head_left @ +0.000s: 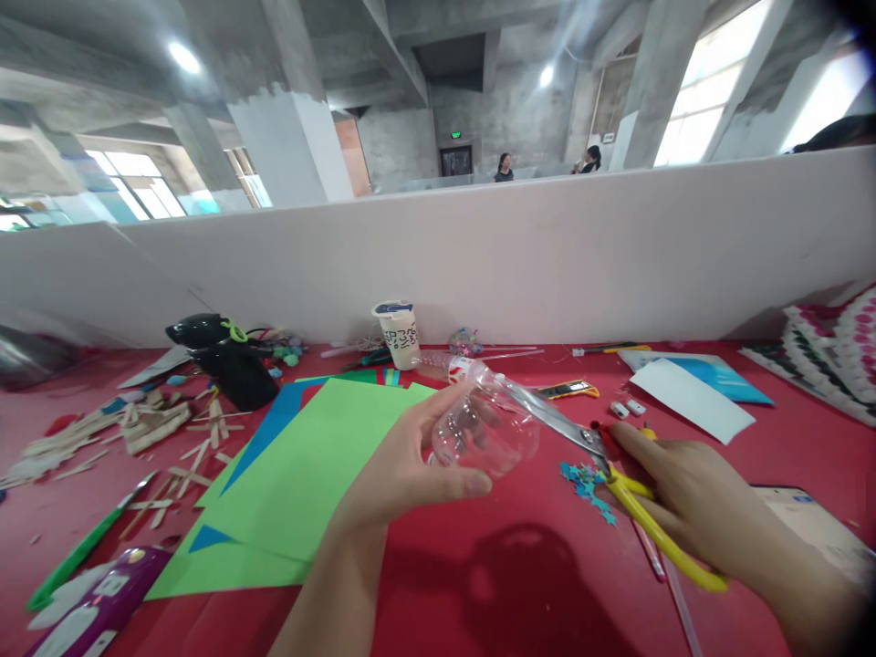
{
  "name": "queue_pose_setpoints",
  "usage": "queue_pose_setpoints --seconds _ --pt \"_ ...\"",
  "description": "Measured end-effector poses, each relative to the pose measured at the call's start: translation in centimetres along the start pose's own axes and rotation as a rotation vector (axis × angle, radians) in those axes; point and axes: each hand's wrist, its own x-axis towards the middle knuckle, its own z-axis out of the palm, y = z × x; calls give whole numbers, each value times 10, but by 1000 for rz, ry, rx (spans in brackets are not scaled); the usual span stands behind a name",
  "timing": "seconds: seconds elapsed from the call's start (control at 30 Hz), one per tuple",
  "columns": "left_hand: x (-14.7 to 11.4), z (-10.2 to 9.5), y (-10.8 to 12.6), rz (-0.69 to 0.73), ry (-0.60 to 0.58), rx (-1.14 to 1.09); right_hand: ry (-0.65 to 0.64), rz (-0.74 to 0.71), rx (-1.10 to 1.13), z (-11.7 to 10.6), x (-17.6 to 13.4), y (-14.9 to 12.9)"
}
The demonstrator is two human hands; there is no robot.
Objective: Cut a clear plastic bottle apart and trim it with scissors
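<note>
My left hand [424,456] is wrapped round a clear plastic bottle [503,438], whose near end looks cut open and faces me. Its narrower part points away toward the paper cup. In my right hand [704,493] is a pair of scissors [640,511] with yellow handles and metal blades. The blades reach left to the bottle's upper edge and seem to touch it; whether the plastic lies between them I cannot tell. Small blue-green stars [589,488] lie on the red table below the scissors.
Green paper sheets [321,456] lie left of my hand, beside a black bottle [236,365] and scattered wooden sticks [88,433]. A paper cup [398,333] stands near the white partition [438,265]. A utility knife [568,390], white paper [691,399] and a phone [814,529] lie rightward.
</note>
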Motion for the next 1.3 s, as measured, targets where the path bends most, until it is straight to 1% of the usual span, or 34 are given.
queue_pose_setpoints --seconds 0.07,0.27,0.5,0.73,0.83,0.97,1.03,1.3 --pt "1 2 -1 -8 -17 -45 -18 0 10 -1 0 -1" --pt "3 2 -1 -15 14 -65 -11 -10 8 2 3 -4" --pt "4 -1 -1 -10 -29 -88 42 -30 -24 3 3 -2" --pt "5 -5 -5 17 -63 -136 60 -29 -49 4 1 3" --pt "5 -6 -8 3 -78 -163 44 -26 -49 1 0 3" --pt "6 -5 -17 -65 -177 -244 5 -14 -35 -6 0 0" --pt "7 -4 -20 -72 -208 -259 -14 -3 -32 -6 -1 -1" --pt "14 -1 -18 -55 -228 -331 -97 13 -6 5 -4 4"
